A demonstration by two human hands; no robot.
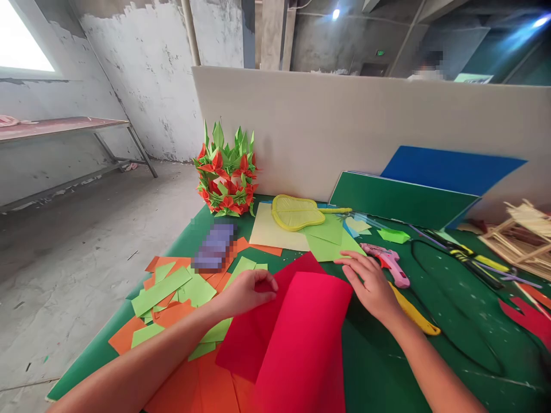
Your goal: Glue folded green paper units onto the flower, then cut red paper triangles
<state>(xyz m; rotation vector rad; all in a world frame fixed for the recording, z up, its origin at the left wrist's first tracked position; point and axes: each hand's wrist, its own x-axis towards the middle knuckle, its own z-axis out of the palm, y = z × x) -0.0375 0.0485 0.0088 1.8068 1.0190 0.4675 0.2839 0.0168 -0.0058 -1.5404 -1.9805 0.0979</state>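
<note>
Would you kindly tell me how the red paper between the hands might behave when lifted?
The red paper should be fairly floppy, since it bends in a broad curve. It is probably light too, as its visible edges look thin.

At six o'clock the bottom edge cuts off the curled red sheet [305, 332], and the orange paper [215, 385] at seven. Whether the fingertips of the left hand [249, 293] touch the red is unclear. The right hand [369, 283] hides one end of the yellow utility knife [416, 312], toward four o'clock. Pixelation blurs the violet object [214, 246] at eight and the person [430, 64] at two. At three, the right edge crops the stick frame [523, 234]. The green sign [379, 53], between one and two, is too small to read.
</note>
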